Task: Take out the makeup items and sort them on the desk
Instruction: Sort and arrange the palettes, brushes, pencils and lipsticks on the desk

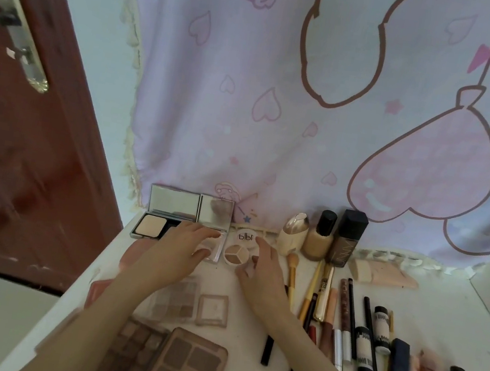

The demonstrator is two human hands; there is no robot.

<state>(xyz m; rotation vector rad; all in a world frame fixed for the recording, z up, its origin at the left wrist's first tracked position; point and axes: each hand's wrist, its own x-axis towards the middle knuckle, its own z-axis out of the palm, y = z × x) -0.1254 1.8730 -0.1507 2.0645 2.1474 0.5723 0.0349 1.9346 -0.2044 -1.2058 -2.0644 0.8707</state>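
Note:
Makeup lies spread on the white desk. My left hand rests with fingers spread on a small clear open compact, its mirrored lid standing up. My right hand holds the round white three-shade pot by its right side, fingers curled at the rim; its lid marked "pibi" stands open behind. An open powder compact with a mirror sits at the far left. Eyeshadow palettes lie near the front edge under my forearms.
Three foundation bottles stand against the pink cartoon cloth at the back. Brushes, pencils and tubes lie in a row on the right. A sponge sits behind them. A brown door is at the left.

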